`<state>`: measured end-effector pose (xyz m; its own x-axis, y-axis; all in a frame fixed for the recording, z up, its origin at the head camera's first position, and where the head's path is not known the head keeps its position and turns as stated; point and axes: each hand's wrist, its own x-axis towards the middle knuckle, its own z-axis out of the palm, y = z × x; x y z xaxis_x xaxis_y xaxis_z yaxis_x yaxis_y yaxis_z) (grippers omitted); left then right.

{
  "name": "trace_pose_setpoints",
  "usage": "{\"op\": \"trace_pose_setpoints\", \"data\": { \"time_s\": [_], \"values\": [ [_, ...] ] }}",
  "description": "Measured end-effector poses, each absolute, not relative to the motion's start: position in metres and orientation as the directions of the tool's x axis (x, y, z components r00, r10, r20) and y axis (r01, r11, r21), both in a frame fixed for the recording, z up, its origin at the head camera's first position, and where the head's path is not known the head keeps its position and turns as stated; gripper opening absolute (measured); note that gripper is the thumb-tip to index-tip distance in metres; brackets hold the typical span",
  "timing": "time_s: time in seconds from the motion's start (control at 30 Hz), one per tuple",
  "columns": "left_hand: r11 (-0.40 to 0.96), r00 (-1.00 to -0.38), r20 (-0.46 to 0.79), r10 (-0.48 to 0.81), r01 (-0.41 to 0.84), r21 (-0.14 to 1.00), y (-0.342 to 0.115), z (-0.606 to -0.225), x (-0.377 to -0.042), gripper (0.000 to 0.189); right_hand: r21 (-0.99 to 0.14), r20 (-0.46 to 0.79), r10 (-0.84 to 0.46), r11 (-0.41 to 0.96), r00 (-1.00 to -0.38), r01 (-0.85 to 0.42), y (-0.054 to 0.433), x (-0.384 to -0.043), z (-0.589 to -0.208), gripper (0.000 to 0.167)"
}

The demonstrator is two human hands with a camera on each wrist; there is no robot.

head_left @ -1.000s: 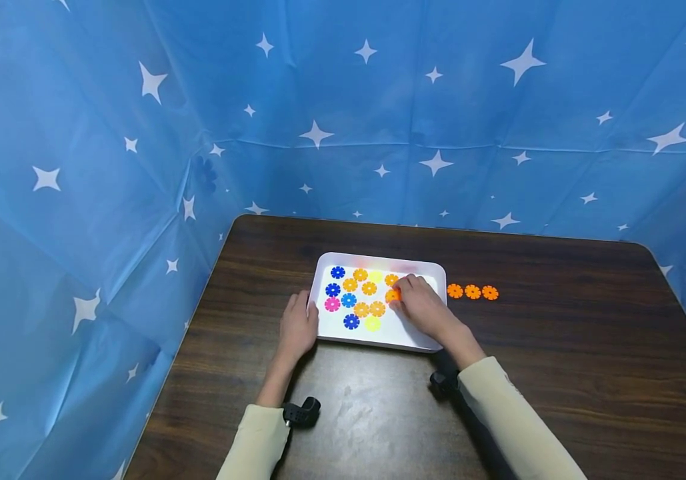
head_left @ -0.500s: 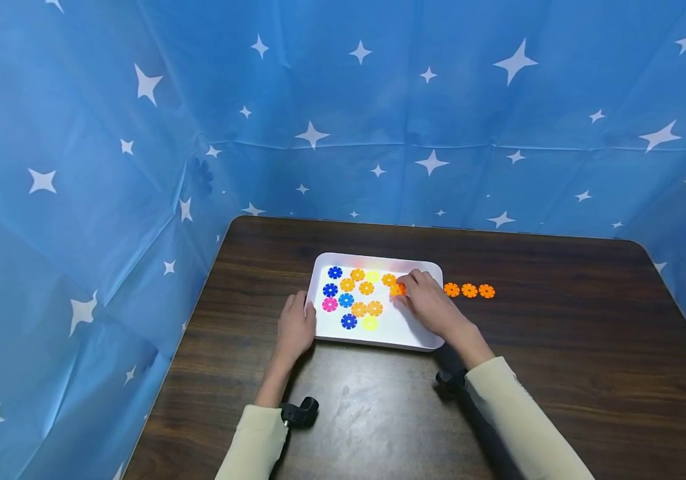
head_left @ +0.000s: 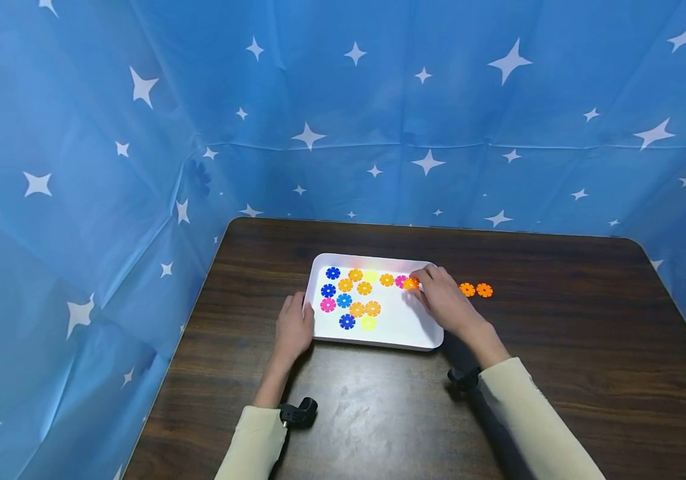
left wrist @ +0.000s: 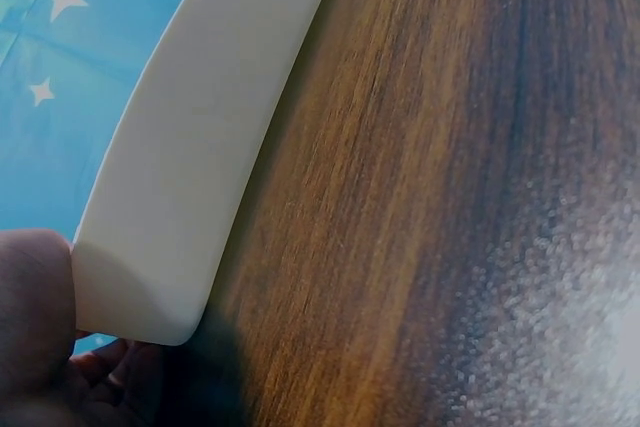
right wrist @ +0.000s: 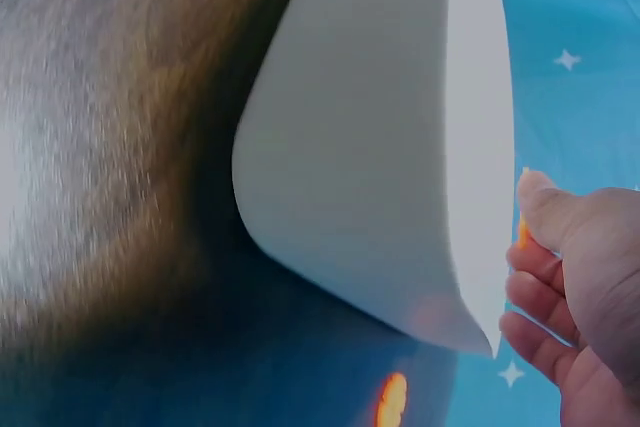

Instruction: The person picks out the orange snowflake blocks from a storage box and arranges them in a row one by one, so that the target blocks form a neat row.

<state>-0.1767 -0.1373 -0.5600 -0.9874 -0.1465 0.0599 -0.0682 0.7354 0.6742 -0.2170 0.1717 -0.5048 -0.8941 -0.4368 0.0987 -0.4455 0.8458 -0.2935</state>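
Note:
My left hand [head_left: 295,327] grips the left side of a white tray [head_left: 405,327], thumb and fingers on its wall at the near corner in the left wrist view. Over the tray's right part, my right hand [head_left: 447,300] pinches an orange snowflake disc [head_left: 411,284] between thumb and fingers. In the right wrist view that disc [right wrist: 523,231] shows as a thin orange edge, close above the tray rim. A pink snowflake disc [head_left: 401,281] lies beside it. Several orange, yellow, blue and pink discs lie flat across the tray's left and middle.
Two orange discs, one of them at the far end [head_left: 484,290], lie in a row on the dark wooden table [head_left: 589,347] right of the tray. A blue star-printed curtain [head_left: 367,100] hangs behind the table and at its left.
My right hand has moved right with the orange disc, baring the pink disc and covering the nearest disc of the table row. My left hand stays on the tray.

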Motion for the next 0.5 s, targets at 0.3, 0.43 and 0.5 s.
{"op": "trace_pose_setpoints", "data": {
  "time_s": [0.3, 0.43, 0.5],
  "values": [
    [0.738, -0.987, 0.048, -0.154, -0.082, 0.669, -0.137, -0.561, -0.178, 0.035, -0.315, 0.102, -0.392, 0.859, -0.914, -0.404, 0.196, -0.218, -0.502, 0.039],
    [0.742, -0.987, 0.061, -0.152, -0.073, 0.666, -0.137, -0.561, -0.178, 0.034, -0.318, 0.096, -0.363, 0.871, -0.927, -0.375, 0.21, -0.22, -0.503, 0.041],
    [0.742, -0.986, 0.061, -0.153, -0.075, 0.666, -0.137, -0.561, -0.178, 0.034, -0.317, 0.094, -0.349, 0.878, -0.933, -0.36, 0.217, -0.22, -0.504, 0.041]
  ]
}}
